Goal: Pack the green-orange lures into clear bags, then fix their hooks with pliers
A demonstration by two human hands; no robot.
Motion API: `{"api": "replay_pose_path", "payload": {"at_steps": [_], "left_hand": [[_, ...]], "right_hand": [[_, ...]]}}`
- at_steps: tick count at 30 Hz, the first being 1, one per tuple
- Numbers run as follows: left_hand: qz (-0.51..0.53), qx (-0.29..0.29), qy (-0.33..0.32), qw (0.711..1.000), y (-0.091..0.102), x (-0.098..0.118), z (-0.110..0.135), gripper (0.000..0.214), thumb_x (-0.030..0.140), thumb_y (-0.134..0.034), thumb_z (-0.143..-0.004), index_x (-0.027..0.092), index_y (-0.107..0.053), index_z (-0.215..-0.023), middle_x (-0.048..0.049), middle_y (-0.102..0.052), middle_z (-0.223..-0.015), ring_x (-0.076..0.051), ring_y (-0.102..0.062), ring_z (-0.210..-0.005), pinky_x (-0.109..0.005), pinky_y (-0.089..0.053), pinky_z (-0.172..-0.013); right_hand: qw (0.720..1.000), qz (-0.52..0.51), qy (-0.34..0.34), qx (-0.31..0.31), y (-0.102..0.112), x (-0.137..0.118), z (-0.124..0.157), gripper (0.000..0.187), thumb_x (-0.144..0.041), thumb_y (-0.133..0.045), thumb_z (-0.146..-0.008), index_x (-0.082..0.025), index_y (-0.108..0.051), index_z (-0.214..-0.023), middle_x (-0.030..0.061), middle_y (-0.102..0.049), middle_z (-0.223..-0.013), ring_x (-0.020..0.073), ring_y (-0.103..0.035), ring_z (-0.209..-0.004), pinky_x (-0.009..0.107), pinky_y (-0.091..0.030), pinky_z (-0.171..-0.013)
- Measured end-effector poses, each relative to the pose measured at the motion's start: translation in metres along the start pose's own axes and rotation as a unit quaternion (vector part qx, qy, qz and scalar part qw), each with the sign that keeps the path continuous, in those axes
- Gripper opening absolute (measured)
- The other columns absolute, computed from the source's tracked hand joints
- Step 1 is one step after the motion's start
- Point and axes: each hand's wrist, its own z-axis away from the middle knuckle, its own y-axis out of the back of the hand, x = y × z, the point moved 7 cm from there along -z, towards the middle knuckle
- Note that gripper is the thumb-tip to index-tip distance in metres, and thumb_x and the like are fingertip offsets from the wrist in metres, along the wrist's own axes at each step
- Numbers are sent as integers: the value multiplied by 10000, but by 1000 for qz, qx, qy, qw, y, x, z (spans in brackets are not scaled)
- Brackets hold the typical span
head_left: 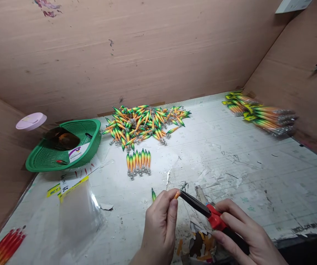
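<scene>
My left hand (159, 224) is closed in a pinch on a small orange and green fishing lure (153, 194), whose green tip sticks out to the left and whose hook end points right. My right hand (243, 233) grips red-handled pliers (202, 209), and their black jaws meet the lure's hook end just above my left fingertips. A neat row of several matching lures (138, 162) lies a little farther off. Behind that row is a large loose heap of lures (144, 125).
A green basket (43, 158) stands at the left with a dark object and a card inside. Clear plastic bags with yellow labels (72, 209) lie at the near left, red lures (5, 246) at the bottom left corner. Bagged lures (263, 114) are stacked at the far right. Cardboard walls surround the worktop.
</scene>
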Motion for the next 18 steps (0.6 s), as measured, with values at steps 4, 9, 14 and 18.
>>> {"api": "replay_pose_path", "payload": {"at_steps": [4, 9, 14, 18], "left_hand": [[-45, 13, -88, 995, 2, 11, 0, 275, 166, -421, -969, 182, -644, -1129, -47, -637, -817, -143, -605, -719, -219, -486, -648], [-89, 34, -130, 987, 0, 13, 4, 300, 112, -418, -951, 183, -622, -1159, -53, -631, -802, -157, -611, -706, -235, -516, -657], [-122, 45, -164, 978, -2, 16, 7, 309, 95, -415, -943, 182, -604, -1170, -59, -632, -779, -170, -619, -695, -248, -520, -627], [-122, 42, -170, 977, -3, 14, 6, 301, 89, -415, -939, 179, -598, -1160, -66, -651, -783, -171, -623, -689, -249, -516, -613]], "right_hand": [[1000, -1, 12, -18, 2, -1, -2, 164, -291, -514, -935, -224, -598, -810, 47, -577, -906, 153, -626, -841, 186, -545, -732], [995, 49, 53, -63, 5, -5, -6, 109, -236, -531, -917, -227, -592, -828, 43, -592, -903, 150, -632, -839, 180, -554, -732], [992, 70, 71, -71, 9, -7, -6, 93, -224, -547, -897, -236, -617, -837, 45, -639, -867, 170, -661, -814, 211, -572, -727], [995, 66, 64, -38, 9, -2, -2, 136, -290, -559, -895, -256, -645, -796, 53, -653, -794, 215, -679, -803, 254, -578, -667]]}}
